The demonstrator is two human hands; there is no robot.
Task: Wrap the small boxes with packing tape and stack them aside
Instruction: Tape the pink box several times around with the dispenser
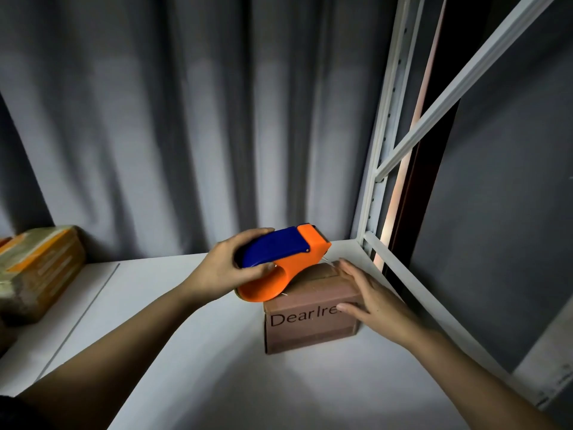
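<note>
Gripping the dispenser [280,263] in my left hand [221,268], I have fingers curled over its blue top and thumb under the blue part, above the orange mouth. Its far orange end sits at the far top edge of the box [310,311], and its near orange mouth hangs over the box's near-left corner. The brown box stands on the white counter [192,361], right of centre, printed lettering on its near face. My right hand [369,297] lies on the box's right side with fingers straight, fingertips on the top, thumb across the near face; it curls round nothing. Far left on the counter sits a taped parcel [37,271]. A white rack frame [379,156] rises at the right, a grey curtain [173,119] behind.
</note>
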